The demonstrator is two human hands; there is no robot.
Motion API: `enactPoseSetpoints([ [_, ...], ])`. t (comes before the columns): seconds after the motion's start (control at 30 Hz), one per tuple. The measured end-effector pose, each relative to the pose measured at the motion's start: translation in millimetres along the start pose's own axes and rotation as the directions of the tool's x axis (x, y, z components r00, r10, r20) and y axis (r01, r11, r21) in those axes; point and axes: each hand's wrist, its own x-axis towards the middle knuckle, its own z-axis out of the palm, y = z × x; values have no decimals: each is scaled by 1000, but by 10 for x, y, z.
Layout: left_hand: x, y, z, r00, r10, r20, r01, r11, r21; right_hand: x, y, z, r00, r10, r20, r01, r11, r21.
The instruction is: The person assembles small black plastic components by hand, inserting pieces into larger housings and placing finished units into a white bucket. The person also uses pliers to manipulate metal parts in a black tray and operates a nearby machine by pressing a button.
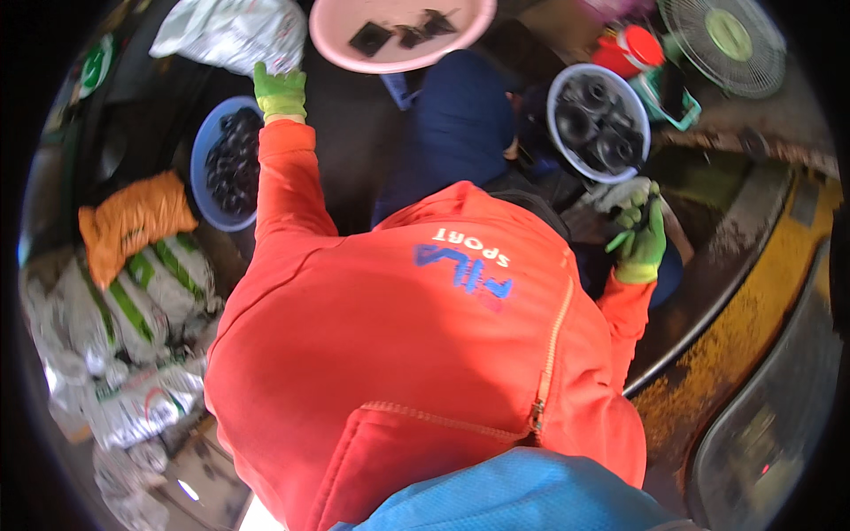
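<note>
My left hand (282,94), in a green glove, is stretched forward at the lower edge of a white plastic bag (226,34). Its fingers appear closed on the bag's edge. On the other side, my right hand (639,241), gloved in green too, has its fingers curled around a small black part (649,205), whose exact kind I cannot make out. Just beyond it stands a light-blue basin (556,133) full of round black parts (598,124). Below my left hand, a blue basin (202,168) holds many small black pieces (235,159).
A pink basin (332,44) with dark flat pieces stands ahead. At the far right are a red jug (639,46), a green basket (677,111) and a fan (728,37). An orange sack (133,221) and white-green bags (142,310) lie left. A metal edge (708,323) curves along my right.
</note>
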Motion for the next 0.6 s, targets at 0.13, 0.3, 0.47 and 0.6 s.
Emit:
enactPoseSetpoints([
  [0.13,-698,-3,1501,422,321,848,-899,272,344,-6,36,60,990,-112,81,109,994,30],
  [0.3,-2099,-363,2934,19,-69,997,-468,881,70,-5,87,90,993,-113,-44,113,994,5],
  [0.47,-2855,-861,3485,-210,-257,943,-977,94,-191,-18,114,99,976,-111,-185,104,993,-51],
  [0.6,-2873,-762,3540,-157,-278,948,-981,155,-117,-58,87,156,971,-99,-219,77,991,-108],
])
